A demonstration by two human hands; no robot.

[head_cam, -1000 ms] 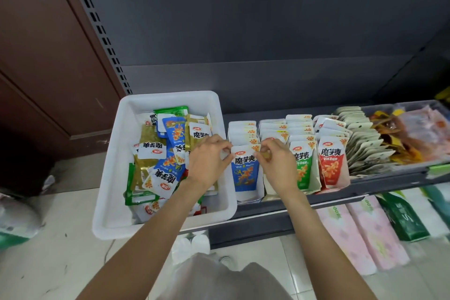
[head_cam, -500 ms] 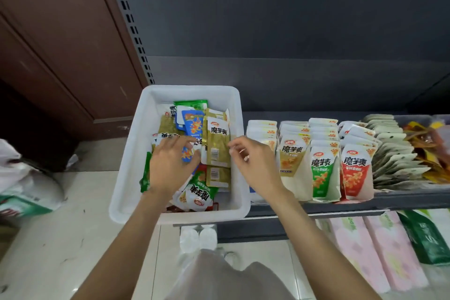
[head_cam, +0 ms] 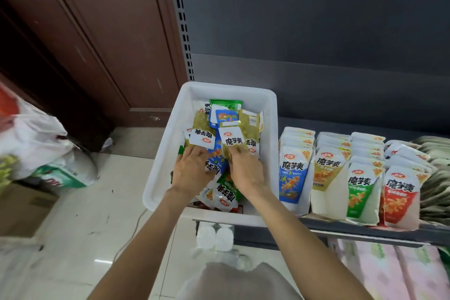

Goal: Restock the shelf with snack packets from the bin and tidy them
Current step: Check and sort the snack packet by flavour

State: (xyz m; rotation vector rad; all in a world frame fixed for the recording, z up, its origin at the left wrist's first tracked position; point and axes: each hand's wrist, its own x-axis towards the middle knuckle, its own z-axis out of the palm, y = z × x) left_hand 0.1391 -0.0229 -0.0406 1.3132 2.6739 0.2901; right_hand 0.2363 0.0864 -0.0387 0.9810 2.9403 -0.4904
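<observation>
In the white plastic bin [head_cam: 168, 153], rounded at its corners, the left hand [head_cam: 192, 173] lies spread over glossy loose packets [head_cam: 219, 190]; the right hand [head_cam: 246, 170] pinches an olive packet [head_cam: 232, 141]. Rightward, flat pouches [head_cam: 326, 170] stand in rows on the dark shelf [head_cam: 365, 228].

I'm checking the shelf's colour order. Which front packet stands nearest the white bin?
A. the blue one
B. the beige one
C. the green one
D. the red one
A: the blue packet fronts the row right beside the white bin, with the beige packet, green packet and red packet following to the right.
</observation>
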